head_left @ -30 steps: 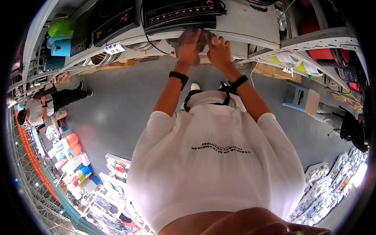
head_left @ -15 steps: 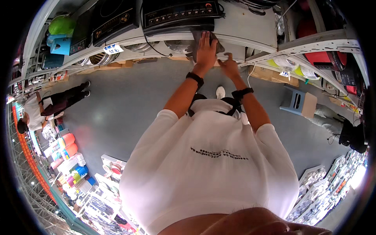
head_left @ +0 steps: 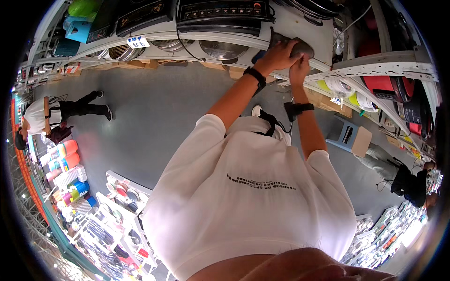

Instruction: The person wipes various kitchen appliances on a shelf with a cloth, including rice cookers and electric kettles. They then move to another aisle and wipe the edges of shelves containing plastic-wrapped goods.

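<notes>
Dark cloth (head_left: 303, 48): gathering apparently underway at the shelf (head_left: 322, 41); left hand (head_left: 278, 57) curled closed on it; right hand (head_left: 299, 70), closure indeterminable (fingers overlap); next move likely calls for steadiness.

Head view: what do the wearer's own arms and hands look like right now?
Loose white short sleeves cover the upper arms; the forearms below are uncovered. The left hand and right hand wear no gloves. Each wrist has a black band: left band, right band. Fine finger details are too small to tell.
</notes>
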Motion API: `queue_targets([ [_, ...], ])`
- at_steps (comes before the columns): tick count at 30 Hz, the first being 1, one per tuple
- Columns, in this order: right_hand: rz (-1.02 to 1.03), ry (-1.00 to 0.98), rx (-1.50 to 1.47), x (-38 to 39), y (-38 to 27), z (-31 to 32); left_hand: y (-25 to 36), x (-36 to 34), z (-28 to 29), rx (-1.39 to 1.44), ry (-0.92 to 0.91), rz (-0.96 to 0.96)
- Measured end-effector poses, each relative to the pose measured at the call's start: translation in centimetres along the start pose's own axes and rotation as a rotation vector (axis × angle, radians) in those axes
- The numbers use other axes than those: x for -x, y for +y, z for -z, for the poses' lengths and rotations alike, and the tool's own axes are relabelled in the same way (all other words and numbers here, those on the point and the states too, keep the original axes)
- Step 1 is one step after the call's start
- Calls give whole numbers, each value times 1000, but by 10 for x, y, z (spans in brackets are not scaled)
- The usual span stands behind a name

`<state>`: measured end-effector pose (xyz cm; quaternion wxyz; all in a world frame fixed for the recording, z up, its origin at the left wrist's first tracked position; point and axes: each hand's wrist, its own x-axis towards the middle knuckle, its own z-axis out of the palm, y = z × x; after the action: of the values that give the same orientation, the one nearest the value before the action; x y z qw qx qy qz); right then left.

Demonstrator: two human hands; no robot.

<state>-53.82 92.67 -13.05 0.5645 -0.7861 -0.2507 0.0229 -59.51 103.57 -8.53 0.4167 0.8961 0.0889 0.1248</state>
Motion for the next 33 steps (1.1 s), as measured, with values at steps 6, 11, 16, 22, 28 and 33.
queue_targets([
  [6, 250, -396, 648, -47, -6, 17, -27, -9, -11, -200, 62, -58],
  [11, 121, -452, 1002, -52, 8, 22, -24, 30, -14, -474, 2, 101],
  [16, 358, -455, 1065, -102, 36, 22, -12, 12, -16, -632, -65, 153],
  [22, 567, -508, 850, -151, 42, 6, -24, -28, -19, -664, -89, 215],
  [28, 561, -426, 916, -161, 39, 5, -10, -47, -14, -799, -194, 285],
  [33, 504, -287, 834, -148, 24, 12, -12, -34, -22, -760, -112, 215],
])
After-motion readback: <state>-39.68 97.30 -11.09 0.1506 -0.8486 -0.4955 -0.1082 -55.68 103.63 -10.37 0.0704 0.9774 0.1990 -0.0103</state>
